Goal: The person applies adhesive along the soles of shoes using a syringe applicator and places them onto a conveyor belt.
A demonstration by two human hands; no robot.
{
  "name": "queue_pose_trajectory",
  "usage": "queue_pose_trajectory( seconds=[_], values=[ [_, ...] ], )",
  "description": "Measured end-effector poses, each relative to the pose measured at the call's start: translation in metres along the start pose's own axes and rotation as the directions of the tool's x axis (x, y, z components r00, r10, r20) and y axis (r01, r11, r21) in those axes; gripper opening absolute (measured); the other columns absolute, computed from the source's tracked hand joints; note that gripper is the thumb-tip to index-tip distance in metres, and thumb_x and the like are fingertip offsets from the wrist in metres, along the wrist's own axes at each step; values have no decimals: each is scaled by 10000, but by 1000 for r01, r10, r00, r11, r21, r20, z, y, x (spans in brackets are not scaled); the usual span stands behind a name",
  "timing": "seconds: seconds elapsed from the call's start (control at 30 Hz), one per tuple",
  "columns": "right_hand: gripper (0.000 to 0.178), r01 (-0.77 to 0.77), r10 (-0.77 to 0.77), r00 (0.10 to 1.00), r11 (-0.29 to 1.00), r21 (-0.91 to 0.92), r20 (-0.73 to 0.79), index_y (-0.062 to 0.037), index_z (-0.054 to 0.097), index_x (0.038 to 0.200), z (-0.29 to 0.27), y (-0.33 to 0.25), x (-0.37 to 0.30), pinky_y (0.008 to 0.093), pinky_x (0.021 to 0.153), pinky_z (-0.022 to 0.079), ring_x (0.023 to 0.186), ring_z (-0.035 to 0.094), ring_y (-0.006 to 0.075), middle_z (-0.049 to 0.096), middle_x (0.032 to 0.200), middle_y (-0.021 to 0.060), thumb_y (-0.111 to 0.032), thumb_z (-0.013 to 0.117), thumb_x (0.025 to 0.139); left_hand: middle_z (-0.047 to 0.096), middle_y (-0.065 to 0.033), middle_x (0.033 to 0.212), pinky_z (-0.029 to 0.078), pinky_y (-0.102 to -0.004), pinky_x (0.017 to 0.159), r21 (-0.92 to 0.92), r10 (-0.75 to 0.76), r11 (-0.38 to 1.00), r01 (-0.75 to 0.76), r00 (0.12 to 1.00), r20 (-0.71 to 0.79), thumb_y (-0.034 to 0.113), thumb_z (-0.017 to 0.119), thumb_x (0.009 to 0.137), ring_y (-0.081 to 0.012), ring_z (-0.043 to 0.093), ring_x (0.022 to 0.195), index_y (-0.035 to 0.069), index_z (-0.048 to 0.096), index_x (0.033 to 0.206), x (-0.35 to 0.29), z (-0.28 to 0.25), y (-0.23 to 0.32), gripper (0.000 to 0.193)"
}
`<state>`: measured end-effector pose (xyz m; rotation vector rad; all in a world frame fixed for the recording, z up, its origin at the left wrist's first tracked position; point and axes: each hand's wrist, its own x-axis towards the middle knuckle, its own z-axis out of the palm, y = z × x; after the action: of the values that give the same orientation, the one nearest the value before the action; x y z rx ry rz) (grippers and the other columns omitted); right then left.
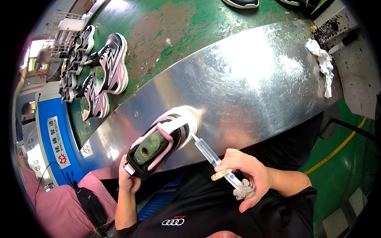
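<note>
A pink, black and white sneaker (168, 137) rests over the near edge of the metal tabletop, toe pointing away. Inside its opening sits a green shoe last (151, 151) with a round hole. My left hand (129, 178) grips the heel, its fingers partly hidden beneath the shoe. In my right hand (250, 174) is a clear syringe (207, 151), slanted so that its thin nozzle reaches the sneaker's right side near the white sole. Whether the nozzle touches the shoe I cannot tell. Crumpled beige wrapping (245, 189) covers the plunger end, against my fingers.
More sneakers (113, 63) with green lasts stand at the left on the worn green surface (166, 35) beyond the metal tabletop (238, 91). A crumpled white cloth (320, 59) lies at the right end. To the left are a blue machine panel (55, 131) and a person's pink-striped clothing (95, 188).
</note>
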<state>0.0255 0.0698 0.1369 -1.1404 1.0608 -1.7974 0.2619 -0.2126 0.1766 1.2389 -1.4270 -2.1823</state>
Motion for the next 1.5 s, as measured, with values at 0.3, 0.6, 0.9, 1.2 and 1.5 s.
queue_pose_trajectory(
  seconds=[0.3,0.6,0.9,1.2,1.5],
  values=[
    [830,-11,11,1000,1000,-23,-1,-15,475,1234,10,-3,-1,338,758,413,845,502,233,568,1134,101,-400,829,589,498,-128,1305,429,-388,1002,-121,-139,978,168,967,214,49,685,746,-257,518,1174,31,361,1352,-16,10,-4,688],
    [840,-15,14,1000,999,-44,-20,-15,468,1239,18,-13,0,332,744,411,824,508,225,588,1099,96,-402,832,589,511,-203,1252,421,-427,995,-302,-189,916,265,948,258,37,725,656,-314,541,1136,-69,323,1326,-37,31,-25,788],
    [838,-121,121,993,993,1,-1,1,460,1240,19,-33,-1,324,757,405,844,504,232,563,1083,104,-396,825,599,505,-242,1257,417,-468,996,-338,-159,892,299,909,384,10,702,668,-344,541,1135,-103,305,1337,-38,69,-44,786],
    [788,-330,332,943,926,183,25,16,480,1218,22,-82,-7,312,758,407,874,549,224,577,1065,109,-382,819,629,493,-192,1287,379,-473,1020,-410,-236,698,587,729,642,-46,631,705,-316,485,1205,-32,310,1355,-25,84,-53,725],
    [988,-363,363,931,932,8,-28,75,455,1234,28,-134,-21,301,741,400,853,517,186,580,1016,126,-562,809,567,557,-156,1229,398,-449,996,-340,-210,521,783,503,838,-120,547,732,-295,523,1156,4,482,1261,-4,119,-72,547]
  ],
)
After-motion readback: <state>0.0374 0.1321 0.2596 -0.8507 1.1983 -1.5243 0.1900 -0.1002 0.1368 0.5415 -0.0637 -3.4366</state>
